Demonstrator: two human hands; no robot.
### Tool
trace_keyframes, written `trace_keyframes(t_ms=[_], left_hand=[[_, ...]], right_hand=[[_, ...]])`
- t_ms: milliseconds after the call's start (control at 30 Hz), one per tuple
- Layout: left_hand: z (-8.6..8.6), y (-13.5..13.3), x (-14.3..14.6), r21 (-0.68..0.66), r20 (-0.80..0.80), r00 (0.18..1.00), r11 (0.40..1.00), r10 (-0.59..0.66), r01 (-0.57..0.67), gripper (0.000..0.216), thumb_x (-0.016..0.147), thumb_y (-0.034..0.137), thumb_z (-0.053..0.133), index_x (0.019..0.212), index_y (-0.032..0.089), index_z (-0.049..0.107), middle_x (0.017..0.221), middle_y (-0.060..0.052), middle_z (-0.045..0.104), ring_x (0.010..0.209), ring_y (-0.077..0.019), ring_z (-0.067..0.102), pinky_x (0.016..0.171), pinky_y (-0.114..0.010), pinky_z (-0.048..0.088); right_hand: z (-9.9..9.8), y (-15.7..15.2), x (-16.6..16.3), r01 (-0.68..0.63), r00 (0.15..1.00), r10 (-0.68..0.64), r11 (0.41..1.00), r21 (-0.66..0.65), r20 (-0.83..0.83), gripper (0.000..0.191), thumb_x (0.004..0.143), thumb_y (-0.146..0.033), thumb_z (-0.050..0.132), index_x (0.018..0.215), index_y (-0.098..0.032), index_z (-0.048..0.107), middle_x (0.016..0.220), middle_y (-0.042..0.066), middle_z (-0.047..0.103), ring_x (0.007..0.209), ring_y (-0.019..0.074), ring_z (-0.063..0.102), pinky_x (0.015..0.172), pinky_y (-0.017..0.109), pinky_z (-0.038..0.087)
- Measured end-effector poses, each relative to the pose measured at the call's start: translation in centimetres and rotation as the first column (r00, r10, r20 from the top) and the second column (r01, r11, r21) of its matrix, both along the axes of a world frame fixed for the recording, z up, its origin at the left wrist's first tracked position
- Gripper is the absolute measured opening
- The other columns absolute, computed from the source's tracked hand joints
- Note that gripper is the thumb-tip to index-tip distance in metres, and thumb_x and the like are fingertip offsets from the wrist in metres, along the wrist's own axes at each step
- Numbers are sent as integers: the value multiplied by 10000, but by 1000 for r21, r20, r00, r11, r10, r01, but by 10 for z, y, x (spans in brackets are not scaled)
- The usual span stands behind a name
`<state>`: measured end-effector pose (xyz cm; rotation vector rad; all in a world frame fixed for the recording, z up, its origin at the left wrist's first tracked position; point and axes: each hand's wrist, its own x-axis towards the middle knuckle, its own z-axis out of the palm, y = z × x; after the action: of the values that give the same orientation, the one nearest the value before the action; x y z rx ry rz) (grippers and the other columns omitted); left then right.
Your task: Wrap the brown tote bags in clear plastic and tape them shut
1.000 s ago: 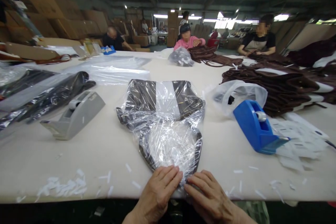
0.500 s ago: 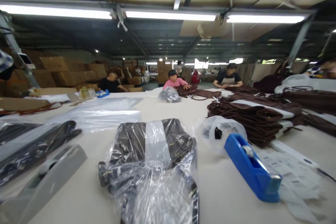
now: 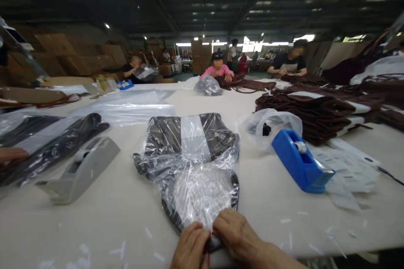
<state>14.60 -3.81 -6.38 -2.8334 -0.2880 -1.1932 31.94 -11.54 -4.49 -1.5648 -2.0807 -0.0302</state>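
Note:
A dark bag (image 3: pixel 162 136) with a pale paper band (image 3: pixel 193 136) around it lies inside a clear plastic sleeve (image 3: pixel 202 189) in front of me. The crinkled sleeve narrows toward me, over the bag's strap. At its near end, by the table's front edge, my left hand (image 3: pixel 190 247) has its fingers closed on the plastic. Close beside it, my right hand (image 3: pixel 237 233) also grips the sleeve, fingers bent inward. The fingertips partly cover the sleeve's end, so its opening is hidden.
A grey tape dispenser (image 3: pixel 83 172) stands left, a blue tape dispenser (image 3: pixel 301 162) right, beside white labels (image 3: pixel 347 172). Another person's hand (image 3: pixel 12 154) touches a wrapped dark bag (image 3: pixel 63 147). Brown bags (image 3: pixel 303 113) are stacked right; flat plastic sleeves (image 3: pixel 126 107) lie back left.
My view has tipped downward. Both my hands now show at the sleeve's near end. A co-worker's hand has appeared at the left, and a person at back left now holds up a plastic-wrapped item.

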Motion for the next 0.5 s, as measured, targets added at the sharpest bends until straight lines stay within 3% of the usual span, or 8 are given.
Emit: trace_keyframes(t_ms=[100, 200, 267, 400, 500], left_hand=[[5, -8, 1, -12, 3, 1000, 1000, 8, -8, 307, 743, 106, 497, 1042, 87, 563, 928, -108, 623, 1040, -195, 541, 881, -303, 489], [1, -19, 10, 42, 162, 984, 996, 74, -82, 189, 773, 141, 510, 907, 178, 637, 870, -63, 620, 989, -196, 555, 951, -376, 418], [-6, -24, 15, 6, 234, 960, 988, 151, -157, 176, 797, 169, 506, 885, 190, 656, 854, -50, 625, 964, -190, 561, 1000, -408, 356], [-10, -29, 18, -62, 174, 968, 983, 179, -171, 196, 800, 174, 534, 959, 148, 647, 895, -65, 641, 977, -197, 558, 1011, -414, 335], [-6, -31, 16, -98, 139, 971, 979, 193, -180, 189, 798, 136, 530, 948, 138, 644, 907, -71, 643, 978, -195, 559, 995, -407, 345]], right_hand=[[18, 3, 2, 62, 998, -68, 968, -243, -17, 79, 761, -94, 537, 738, -160, 574, 739, 37, 592, 695, 165, 530, 625, 259, 363], [35, 12, 4, 86, 995, -99, 874, -478, -3, 65, 798, -163, 577, 746, -166, 617, 774, 39, 630, 723, 163, 567, 623, 242, 358], [45, 20, 6, 72, 995, -98, 815, -575, -13, 83, 810, -202, 588, 756, -173, 645, 784, 41, 655, 735, 168, 590, 621, 239, 360], [55, 31, 6, 98, 976, -198, 760, -642, -85, 47, 774, -216, 637, 803, -190, 663, 763, 33, 676, 742, 188, 611, 626, 248, 375], [53, 25, 8, 95, 940, -257, 829, -551, -224, 41, 787, -177, 608, 822, -175, 628, 758, 25, 657, 722, 169, 596, 635, 245, 397]])
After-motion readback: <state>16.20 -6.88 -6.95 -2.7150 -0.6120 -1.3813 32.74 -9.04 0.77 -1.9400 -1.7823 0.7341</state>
